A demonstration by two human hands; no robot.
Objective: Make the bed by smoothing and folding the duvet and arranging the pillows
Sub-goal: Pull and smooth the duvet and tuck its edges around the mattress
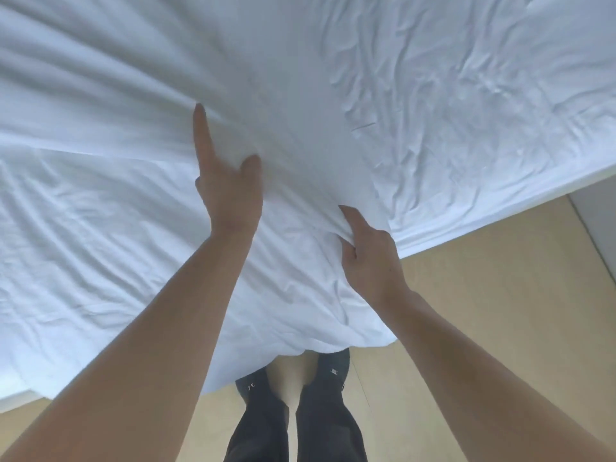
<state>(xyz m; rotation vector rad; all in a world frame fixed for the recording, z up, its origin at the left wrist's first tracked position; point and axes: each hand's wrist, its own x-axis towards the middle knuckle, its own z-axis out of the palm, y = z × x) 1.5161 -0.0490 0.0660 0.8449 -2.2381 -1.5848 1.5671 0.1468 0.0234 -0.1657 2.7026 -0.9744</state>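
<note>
A white duvet [133,111] fills most of the head view, stretched taut on the left and crumpled on the right. Its near edge hangs over the bed side down to my feet. My left hand [230,181] pinches a fold of the duvet between thumb and curled fingers, with the index finger pointing straight up along a crease. My right hand [370,251] clutches a bunch of the duvet lower and to the right, near the bed edge. No pillows are in view.
Light wooden floor [500,311] shows at the right and bottom. My legs in dark trousers and dark shoes [330,368] stand right against the hanging duvet edge. A pale wall or skirting [596,215] runs at the far right.
</note>
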